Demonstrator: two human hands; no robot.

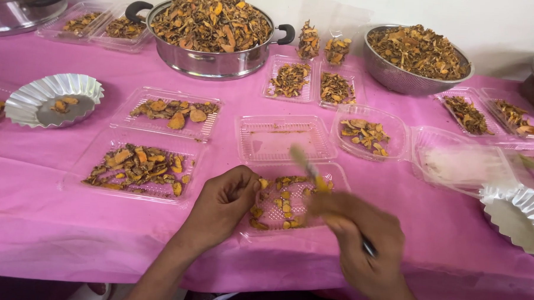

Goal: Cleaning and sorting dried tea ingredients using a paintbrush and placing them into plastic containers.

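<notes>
While the fluted tin [53,99] sits at nine o'clock on the pink cloth [51,219], the left hand [220,204] curls its fingers onto the near tray [289,198] at six o'clock, pinching its left rim. That tray holds orange chips. The right hand [364,242], blurred, is closed round a thin stick [310,169] slanting over the tray. A steel pot [212,33] stands at twelve.

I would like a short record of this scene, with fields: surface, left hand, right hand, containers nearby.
surface: table with pink cloth
left hand: left hand rests at the edge of a clear plastic tray holding a few orange dried slices
right hand: right hand holds a thin tool, blurred, over that tray
containers nearby: empty clear tray; steel pot heaped with dried slices; fluted foil dish
</notes>
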